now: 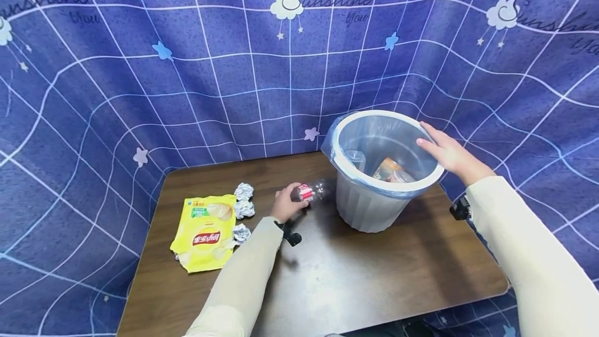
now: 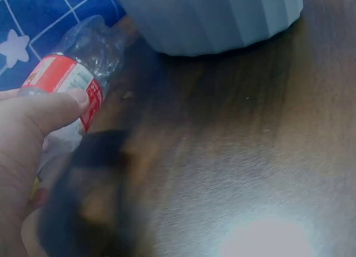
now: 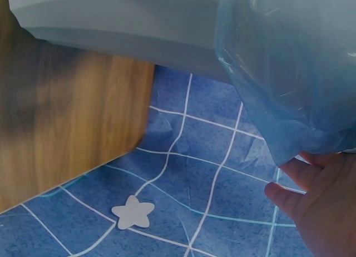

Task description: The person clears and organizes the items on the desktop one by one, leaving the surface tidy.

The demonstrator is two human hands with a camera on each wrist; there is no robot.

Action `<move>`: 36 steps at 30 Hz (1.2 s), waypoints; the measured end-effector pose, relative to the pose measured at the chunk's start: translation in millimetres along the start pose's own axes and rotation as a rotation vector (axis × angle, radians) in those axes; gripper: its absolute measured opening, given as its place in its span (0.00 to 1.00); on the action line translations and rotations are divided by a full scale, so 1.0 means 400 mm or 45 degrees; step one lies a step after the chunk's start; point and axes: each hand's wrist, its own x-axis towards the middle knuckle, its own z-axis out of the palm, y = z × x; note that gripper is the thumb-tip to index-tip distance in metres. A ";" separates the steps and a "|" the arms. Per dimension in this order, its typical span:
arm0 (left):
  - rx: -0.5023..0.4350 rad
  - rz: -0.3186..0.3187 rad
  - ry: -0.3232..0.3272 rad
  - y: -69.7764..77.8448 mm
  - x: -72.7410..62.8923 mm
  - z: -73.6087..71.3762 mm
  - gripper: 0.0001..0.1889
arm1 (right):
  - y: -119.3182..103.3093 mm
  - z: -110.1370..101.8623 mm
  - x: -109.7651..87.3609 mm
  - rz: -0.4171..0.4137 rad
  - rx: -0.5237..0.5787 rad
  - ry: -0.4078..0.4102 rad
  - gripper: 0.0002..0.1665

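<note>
My left hand (image 1: 284, 204) grips a clear plastic bottle (image 1: 320, 190) with a red and white label, low over the table. In the left wrist view the thumb lies across the label, and the crumpled clear end of the bottle (image 2: 97, 43) points toward the bin. My right hand (image 1: 450, 155) is at the right side of the bin's rim, its fingers fairly straight. The right wrist view shows those fingertips right at the blue bag (image 3: 300, 101) hanging over the rim. Inside the bin (image 1: 367, 204) lie a clear plastic cup (image 1: 355, 159) and a crumpled orange wrapper (image 1: 387, 168).
On the left of the brown table (image 1: 290, 295) lies a yellow chip bag (image 1: 206, 233). Beside it sit three crumpled foil balls, one of them (image 1: 241, 233) nearest the left sleeve. A blue gridded curtain (image 1: 224, 92) hangs behind the table.
</note>
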 end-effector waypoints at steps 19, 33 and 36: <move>-0.181 0.031 -0.011 0.079 0.040 -0.151 0.35 | -0.003 -0.003 -0.006 -0.015 -0.004 0.001 0.42; -0.151 0.118 0.085 0.152 0.070 -0.257 0.34 | -0.006 -0.003 -0.011 -0.024 -0.001 -0.005 0.43; -0.196 0.120 0.114 0.170 0.088 -0.287 0.34 | -0.006 -0.002 -0.009 -0.016 0.000 -0.008 0.43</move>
